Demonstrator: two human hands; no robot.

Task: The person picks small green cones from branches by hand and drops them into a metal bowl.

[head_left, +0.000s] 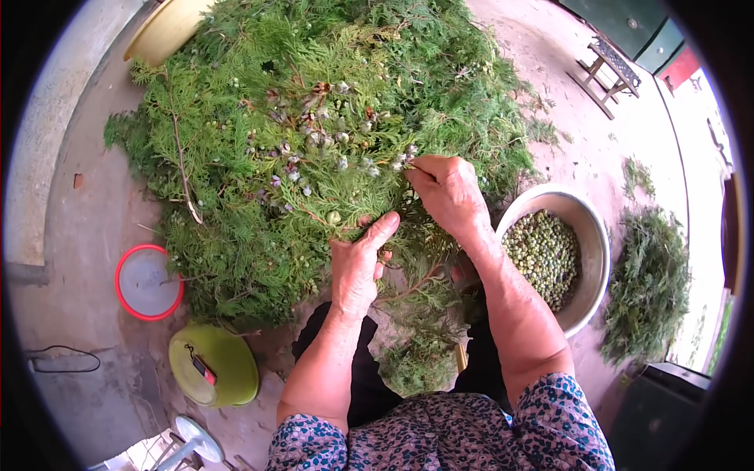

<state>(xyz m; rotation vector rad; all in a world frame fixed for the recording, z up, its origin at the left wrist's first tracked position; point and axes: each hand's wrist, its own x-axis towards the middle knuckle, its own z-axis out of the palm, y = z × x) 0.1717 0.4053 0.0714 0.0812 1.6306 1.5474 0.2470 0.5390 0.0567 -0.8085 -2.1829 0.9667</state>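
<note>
A large heap of green evergreen branches (259,86) with flat, scaly leaves lies in front of me. My left hand (355,271) is closed round an evergreen branch at the heap's near side, its thumb on top. Bluish-grey and brown small cones (314,137) cluster on the sprays just beyond. My right hand (453,196) is pinched at the edge of this cluster; its fingertips touch the sprig, and what lies between them is hidden. Beside my right forearm stands a round metal basin (601,271) holding many small green cones (542,255).
Left of the heap are a red-rimmed round container (149,282) and an upturned yellow-green basin (236,369) with a small phone-like device (204,370) on it. Loose cut branches (648,290) lie at the right. A low stool (609,74) stands far right; a yellowish basin (165,31), far left.
</note>
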